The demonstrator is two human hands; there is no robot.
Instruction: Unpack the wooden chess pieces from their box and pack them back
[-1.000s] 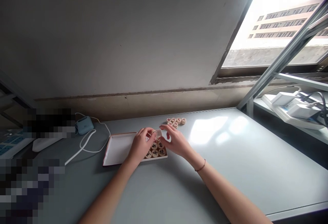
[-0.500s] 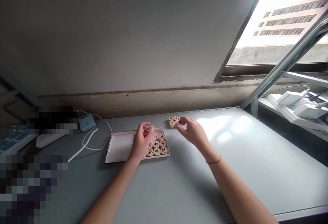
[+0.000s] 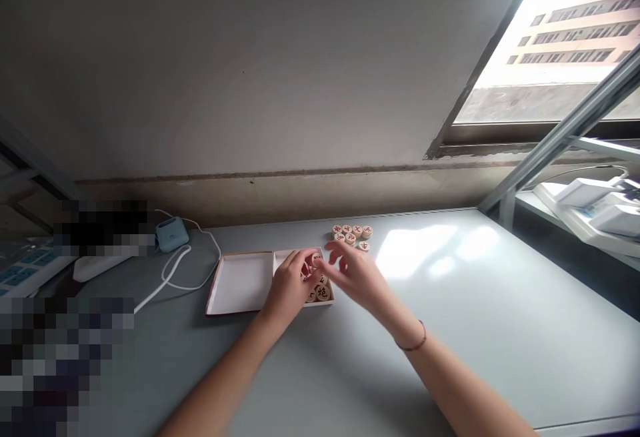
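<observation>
A shallow open box (image 3: 240,283) lies on the grey desk, its right half holding round wooden Chinese chess pieces (image 3: 323,292). Over that half, my left hand (image 3: 287,283) curls its fingers and thumb around a piece with a red character (image 3: 316,259). My right hand (image 3: 354,270) comes in from the right, thumb beside that piece and fingers apart; nothing shows in its grasp. Behind it stands a group of red-marked pieces (image 3: 351,231), with one piece (image 3: 364,246) slightly apart. My hands hide part of the box.
A light blue device (image 3: 171,234) with a white cable (image 3: 173,270) lies left of the box. Metal frame bars (image 3: 540,137) and white adapters (image 3: 585,190) are at the right, by the window. The wall runs along the desk's back edge.
My right hand has moved left from the grouped pieces to my left hand over the box. My left hand has shifted slightly right and lower. The view has shifted slightly.
</observation>
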